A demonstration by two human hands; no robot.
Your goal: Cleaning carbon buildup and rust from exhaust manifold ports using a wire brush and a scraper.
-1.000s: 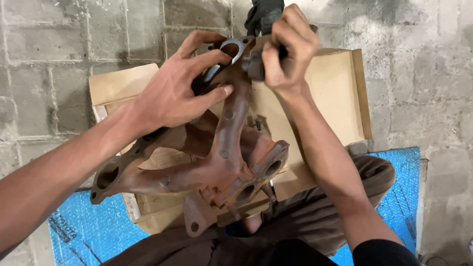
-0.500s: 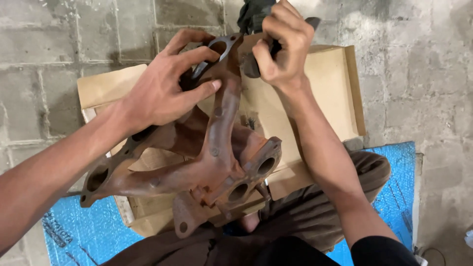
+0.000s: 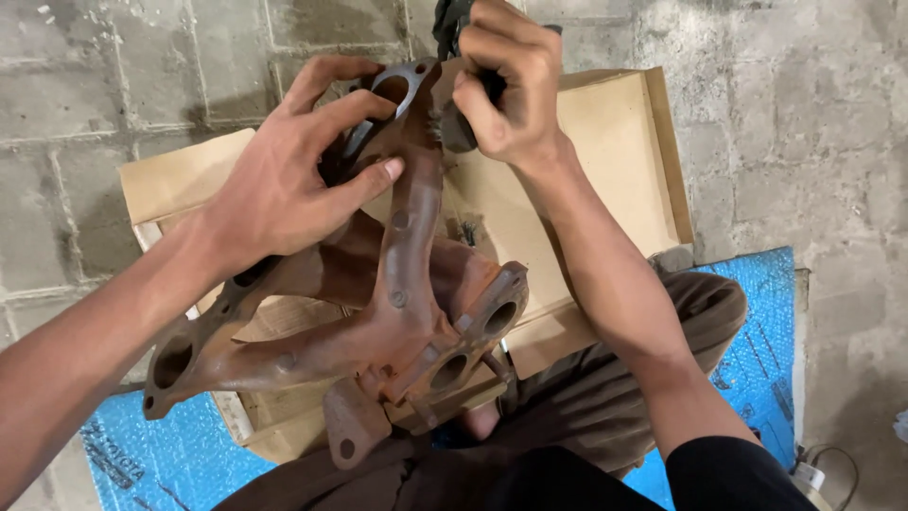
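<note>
The rusty metal pipe part (image 3: 397,284) sits in the middle of what I see, held up over a flat brown cardboard box (image 3: 615,161). It is a big, heavy-looking piece with several tubes that join together, and round holes at the ends. One flat end with a hole points up to 12 o'clock. Two more holes face 4 o'clock, and one hole sits far out at 8 o'clock.

My left hand's fingers (image 3: 331,114) are spread wide and curl over the top end of the part, and the thumb presses on the middle tube. So my left hand (image 3: 284,189) has a good hold of it, coming in from 8 o'clock.

My right hand's fingers (image 3: 501,57) are closed tight in a fist around a dark tool (image 3: 454,24) at 12 o'clock. I cannot tell what kind of tool it is, since the fist hides most of it. My right hand (image 3: 511,95) is right up against the top end of the part, and that arm comes in from 5 o'clock.

Under the box is a blue bubbly sheet (image 3: 757,350) at 4 and 7 o'clock. All around is a grey block floor (image 3: 804,114).
</note>
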